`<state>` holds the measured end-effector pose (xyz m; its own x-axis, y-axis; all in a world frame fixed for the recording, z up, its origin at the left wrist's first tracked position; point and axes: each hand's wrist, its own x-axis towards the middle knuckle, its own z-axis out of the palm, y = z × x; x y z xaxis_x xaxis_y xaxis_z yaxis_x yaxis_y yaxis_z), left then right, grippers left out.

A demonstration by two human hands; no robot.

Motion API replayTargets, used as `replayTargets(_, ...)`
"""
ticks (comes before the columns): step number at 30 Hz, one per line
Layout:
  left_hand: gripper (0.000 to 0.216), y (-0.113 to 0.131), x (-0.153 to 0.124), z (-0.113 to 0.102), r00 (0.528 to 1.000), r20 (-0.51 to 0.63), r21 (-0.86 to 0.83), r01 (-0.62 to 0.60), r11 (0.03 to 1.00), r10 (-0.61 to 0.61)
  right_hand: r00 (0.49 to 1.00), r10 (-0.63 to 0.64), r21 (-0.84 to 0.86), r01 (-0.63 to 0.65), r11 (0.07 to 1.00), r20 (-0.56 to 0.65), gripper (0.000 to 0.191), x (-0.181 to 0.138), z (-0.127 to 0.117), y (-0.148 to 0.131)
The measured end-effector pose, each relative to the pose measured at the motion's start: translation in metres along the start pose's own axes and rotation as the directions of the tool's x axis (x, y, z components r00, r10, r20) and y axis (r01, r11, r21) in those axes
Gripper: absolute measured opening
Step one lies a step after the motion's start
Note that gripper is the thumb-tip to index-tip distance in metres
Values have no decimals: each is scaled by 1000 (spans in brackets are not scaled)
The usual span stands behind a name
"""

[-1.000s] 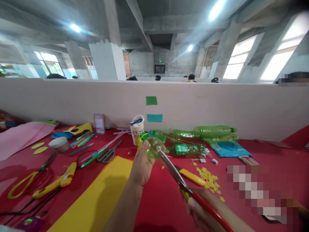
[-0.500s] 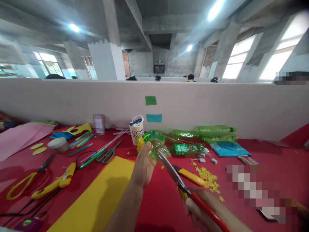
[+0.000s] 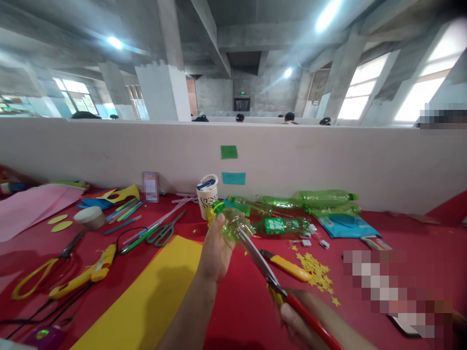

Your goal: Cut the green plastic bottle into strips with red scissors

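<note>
My left hand (image 3: pixel 215 250) is closed around the top part of a green plastic bottle (image 3: pixel 233 222), cap pointing up and left, held above the red table. My right hand (image 3: pixel 301 323) grips the red handles of a pair of scissors (image 3: pixel 272 279) at the bottom edge. The scissor blades reach up and left, and their tips meet the green plastic just right of my left thumb. A yellow utility knife (image 3: pixel 290 266) lies on the table right behind the blades.
Several green bottles (image 3: pixel 321 198) lie along the white partition (image 3: pixel 328 160). A paper cup (image 3: pixel 207 195), yellow stars (image 3: pixel 315 272), a yellow foam sheet (image 3: pixel 146 301), a glue gun (image 3: pixel 85 274), grey scissors (image 3: pixel 164 232) and yellow-handled scissors (image 3: pixel 40 274) lie on the red table (image 3: pixel 401 233).
The bottle piece and scissor tips shifted slightly left and up and back; both hands keep their grip. The view wobbled a little.
</note>
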<state>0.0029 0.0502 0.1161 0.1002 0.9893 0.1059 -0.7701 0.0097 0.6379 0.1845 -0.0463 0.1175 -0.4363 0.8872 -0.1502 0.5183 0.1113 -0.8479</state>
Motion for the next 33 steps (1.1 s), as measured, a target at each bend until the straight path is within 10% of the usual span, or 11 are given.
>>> replayTargets(33,30,5,4,-9,1000,-14,74,-11,997,12,986,158,191,-146,971,-51,48,-5,8,-5)
